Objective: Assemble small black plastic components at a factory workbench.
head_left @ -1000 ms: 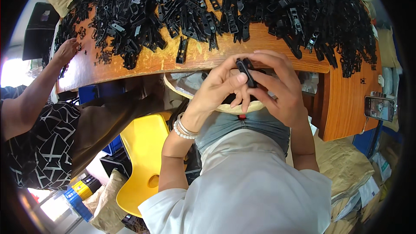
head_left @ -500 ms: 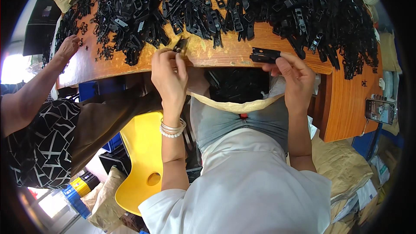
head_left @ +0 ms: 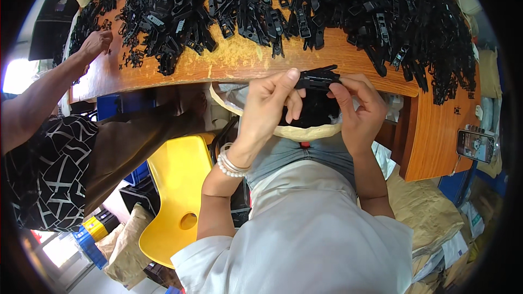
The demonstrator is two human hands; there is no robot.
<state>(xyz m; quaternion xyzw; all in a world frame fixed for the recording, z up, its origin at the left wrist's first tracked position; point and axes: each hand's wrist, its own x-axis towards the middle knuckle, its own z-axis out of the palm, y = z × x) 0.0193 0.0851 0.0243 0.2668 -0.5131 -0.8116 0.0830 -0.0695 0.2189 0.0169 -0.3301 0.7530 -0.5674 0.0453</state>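
My left hand [head_left: 271, 100] and my right hand [head_left: 359, 110] meet in front of me at the table's near edge. Between them is a long, narrow black plastic part [head_left: 317, 80], gripped at its left end by my left fingers and at its right end by my right thumb and fingers. A slim black strip angles up along its top; whether it is a separate piece, I cannot tell. Just below, an open cream-rimmed sack [head_left: 305, 132] sits at my lap with dark pieces inside, partly hidden by my hands.
Heaps of black plastic parts [head_left: 250, 8] cover the far side of the wooden table [head_left: 234, 60]. At left, a co-worker's hand [head_left: 97, 43] reaches to small black pieces. A yellow chair [head_left: 177, 185] stands at my left; a phone [head_left: 475, 145] is at the right edge.
My left hand has moved right, bringing its black piece to the part in my right hand. My right hand has shifted slightly left. The co-worker's hand has moved a little up and right.
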